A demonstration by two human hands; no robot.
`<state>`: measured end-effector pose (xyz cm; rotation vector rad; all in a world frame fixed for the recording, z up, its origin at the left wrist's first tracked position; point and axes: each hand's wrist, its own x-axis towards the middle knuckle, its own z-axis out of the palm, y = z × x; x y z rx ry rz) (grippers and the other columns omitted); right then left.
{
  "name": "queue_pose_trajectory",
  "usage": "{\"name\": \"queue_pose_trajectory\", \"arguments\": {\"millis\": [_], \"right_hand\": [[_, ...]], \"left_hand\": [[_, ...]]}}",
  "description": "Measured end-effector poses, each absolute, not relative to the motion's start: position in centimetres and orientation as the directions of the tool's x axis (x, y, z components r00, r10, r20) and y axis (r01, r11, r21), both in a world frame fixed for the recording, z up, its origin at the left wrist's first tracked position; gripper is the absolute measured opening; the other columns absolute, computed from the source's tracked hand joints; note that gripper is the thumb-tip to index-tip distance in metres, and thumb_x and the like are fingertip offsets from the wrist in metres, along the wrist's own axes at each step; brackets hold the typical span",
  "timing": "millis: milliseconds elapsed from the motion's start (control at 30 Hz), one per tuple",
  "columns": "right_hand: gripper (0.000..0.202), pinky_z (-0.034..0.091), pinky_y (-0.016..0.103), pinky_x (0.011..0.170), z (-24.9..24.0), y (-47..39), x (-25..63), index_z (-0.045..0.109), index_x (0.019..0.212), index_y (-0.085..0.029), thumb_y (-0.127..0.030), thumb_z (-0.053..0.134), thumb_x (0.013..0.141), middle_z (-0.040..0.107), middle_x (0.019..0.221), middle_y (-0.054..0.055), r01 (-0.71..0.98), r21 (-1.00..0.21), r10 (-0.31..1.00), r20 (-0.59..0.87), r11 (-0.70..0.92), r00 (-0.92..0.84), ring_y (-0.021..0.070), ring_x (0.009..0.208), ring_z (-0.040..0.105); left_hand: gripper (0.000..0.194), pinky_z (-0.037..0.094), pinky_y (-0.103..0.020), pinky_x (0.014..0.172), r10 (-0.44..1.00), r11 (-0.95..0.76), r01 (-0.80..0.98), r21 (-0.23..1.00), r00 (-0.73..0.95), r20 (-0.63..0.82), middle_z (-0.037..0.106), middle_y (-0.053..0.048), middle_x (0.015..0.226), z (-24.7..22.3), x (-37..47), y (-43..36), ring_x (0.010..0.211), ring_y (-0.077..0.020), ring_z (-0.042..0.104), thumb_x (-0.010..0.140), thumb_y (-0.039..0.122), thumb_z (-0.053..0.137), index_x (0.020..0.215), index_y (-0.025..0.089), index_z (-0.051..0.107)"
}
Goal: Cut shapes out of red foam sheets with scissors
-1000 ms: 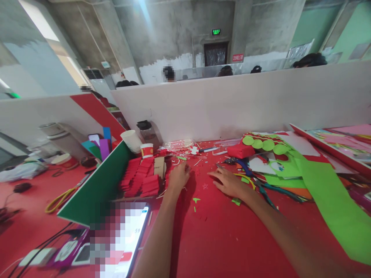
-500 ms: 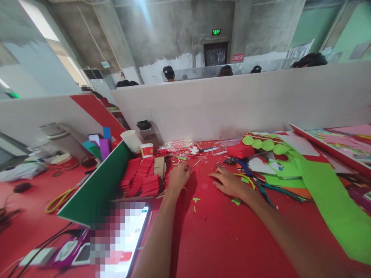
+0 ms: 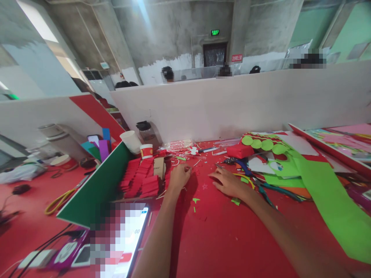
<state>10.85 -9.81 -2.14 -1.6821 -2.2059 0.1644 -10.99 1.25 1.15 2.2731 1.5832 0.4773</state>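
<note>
My left hand [image 3: 180, 177] rests on the red table [image 3: 214, 239], its fingers curled together beside the stacked red pieces [image 3: 150, 186]; anything pinched in them is too small to make out. To its right my right hand [image 3: 227, 180] lies with fingers spread, near the yellow-handled tool [image 3: 248, 180] and the blue-handled pliers [image 3: 245, 166]. A small star outline [image 3: 205, 186] shows on the table between the hands. Green scraps [image 3: 196, 200] lie just below it.
A phone [image 3: 130, 239] lies at the front left by a green board [image 3: 98, 189]. Behind stand a paper cup [image 3: 146, 151] and a dark-lidded jug [image 3: 147, 133]. Green sheets [image 3: 324, 193] and teal-handled pliers [image 3: 266, 193] are at the right. A white partition [image 3: 232, 104] runs across the back.
My left hand has shifted very slightly to the right. My right hand looks the same.
</note>
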Motion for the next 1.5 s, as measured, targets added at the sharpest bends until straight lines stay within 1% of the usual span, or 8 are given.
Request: {"name": "queue_pose_trajectory", "arguments": {"millis": [233,500,667,833,1033,1200,1333,1500], "right_hand": [[0.037,0.047,0.042,0.102,-2.2,-9.9,10.8,0.065,0.131,-0.017,-0.020,0.055,0.096,0.062,0.124,0.017,0.906,-0.309,0.949,0.215,0.289,-0.230,0.0291,0.118,0.060],[0.036,0.046,0.041,0.102,-2.0,-10.0,10.7,0.067,0.129,-0.018,-0.021,0.056,0.096,0.064,0.121,0.016,0.905,-0.310,0.946,0.233,0.291,-0.225,0.0298,0.121,0.058],[0.034,0.046,0.042,0.101,-2.1,-9.9,10.8,0.068,0.127,-0.018,-0.020,0.057,0.095,0.064,0.120,0.016,0.905,-0.311,0.947,0.233,0.289,-0.222,0.0302,0.118,0.059],[0.034,0.047,0.043,0.100,-2.4,-9.8,10.7,0.067,0.128,-0.018,-0.022,0.055,0.096,0.064,0.120,0.016,0.903,-0.312,0.944,0.239,0.295,-0.226,0.0296,0.116,0.060],[0.033,0.044,0.037,0.102,-1.0,-9.8,10.9,0.064,0.127,-0.017,-0.020,0.054,0.097,0.066,0.123,0.015,0.932,-0.310,0.963,0.245,0.188,-0.113,0.0272,0.119,0.060],[0.029,0.046,0.035,0.093,1.5,-10.5,13.0,0.063,0.124,-0.017,-0.018,0.053,0.097,0.070,0.120,0.015,0.981,-0.188,0.988,0.141,-0.039,0.066,0.0283,0.112,0.065],[0.031,0.050,0.039,0.079,2.1,-11.8,14.3,0.066,0.118,-0.018,-0.031,0.065,0.091,0.075,0.111,0.017,0.983,-0.123,0.988,0.046,-0.138,0.144,0.0364,0.098,0.072],[0.038,0.049,0.042,0.082,1.3,-12.8,14.5,0.069,0.114,-0.020,-0.033,0.077,0.079,0.077,0.108,0.018,0.980,-0.055,0.981,-0.050,-0.192,0.190,0.0399,0.104,0.071]], "left_hand": [[0.023,0.047,-0.024,0.074,0.907,-0.408,0.767,0.496,0.402,0.125,0.080,-0.006,0.102,0.6,-10.8,1.4,0.096,-0.0212,0.073,0.092,0.023,0.057,0.100,0.023,0.079],[0.042,0.049,-0.028,0.090,0.811,-0.573,0.744,0.345,0.574,0.108,0.076,-0.008,0.118,-0.7,-10.3,1.4,0.109,-0.0232,0.070,0.094,0.014,0.047,0.127,0.027,0.069],[0.044,0.048,-0.029,0.091,0.819,-0.568,0.781,0.262,0.568,0.082,0.075,-0.010,0.116,-0.6,-10.8,1.5,0.111,-0.0235,0.068,0.091,0.008,0.045,0.123,0.024,0.070],[0.020,0.048,-0.031,0.090,0.733,-0.635,0.677,0.373,0.681,0.012,0.075,-0.009,0.102,0.3,-11.1,0.9,0.095,-0.0227,0.068,0.087,0.024,0.060,0.104,0.019,0.071],[0.023,0.048,-0.031,0.084,0.616,-0.622,0.545,0.562,0.784,-0.079,0.071,-0.004,0.090,0.2,-11.1,0.3,0.086,-0.0205,0.065,0.074,0.030,0.074,0.092,0.018,0.068],[0.015,0.047,-0.030,0.080,0.591,-0.620,0.530,0.579,0.801,-0.100,0.072,-0.003,0.088,-0.4,-11.0,0.6,0.086,-0.0200,0.065,0.075,0.026,0.071,0.087,0.019,0.068],[0.012,0.046,-0.027,0.074,0.545,-0.655,0.512,0.556,0.829,-0.122,0.072,-0.004,0.087,-0.2,-10.9,0.6,0.081,-0.0184,0.063,0.076,0.023,0.068,0.086,0.018,0.071],[0.014,0.045,-0.026,0.074,0.575,-0.643,0.544,0.540,0.808,-0.129,0.070,-0.003,0.092,0.0,-10.9,0.2,0.085,-0.0186,0.063,0.076,0.023,0.065,0.089,0.018,0.069]]}}
